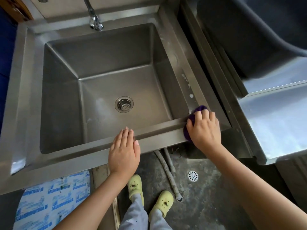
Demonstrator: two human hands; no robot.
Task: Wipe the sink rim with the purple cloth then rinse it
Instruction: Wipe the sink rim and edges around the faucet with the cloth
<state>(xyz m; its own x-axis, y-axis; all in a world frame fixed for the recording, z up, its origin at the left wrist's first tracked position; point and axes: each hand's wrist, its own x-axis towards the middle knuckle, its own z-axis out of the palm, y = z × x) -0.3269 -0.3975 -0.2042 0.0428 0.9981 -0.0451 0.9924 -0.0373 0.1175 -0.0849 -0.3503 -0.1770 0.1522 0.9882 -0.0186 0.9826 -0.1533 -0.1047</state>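
Note:
A deep steel sink [29,90] fills the view, its drain strainer [124,104] in the basin floor. The purple cloth [199,109] lies on the rim's front right corner. My right hand [205,128] covers it, fingers curled over it and pressing it down; only its far edge and left side show. My left hand [123,150] rests flat on the front rim, fingers straight and together, holding nothing. White splashes [191,95] dot the right rim beyond the cloth. The faucet spout [95,24] hangs over the back rim.
A second steel counter [275,120] stands to the right, with a dark tub [249,30] above it. Below the front rim are my feet in yellow clogs [160,203], grey hoses [167,171], a white floor drain [193,176] and a blue printed sheet [53,201].

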